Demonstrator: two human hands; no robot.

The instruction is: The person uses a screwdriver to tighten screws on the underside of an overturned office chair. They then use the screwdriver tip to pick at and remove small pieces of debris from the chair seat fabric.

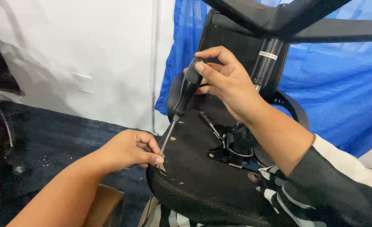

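Note:
An upturned black office chair lies in front of me, its seat underside point(194, 168) facing up. My right hand point(226, 82) grips the black handle of a screwdriver point(186, 90) from above. The metal shaft slants down and left to the seat's edge. My left hand point(131, 149) pinches the shaft near its tip between thumb and fingers, right at the seat rim. The gas cylinder point(265, 63) and star base point(287, 19) rise behind my right hand.
A black metal mechanism plate point(232, 147) with a lever sits mid-seat. A blue tarp point(341, 84) hangs behind, a white wall point(76, 59) at left. Dark carpet point(47, 138) carries small debris. A brown cardboard piece point(104, 206) lies below my left forearm.

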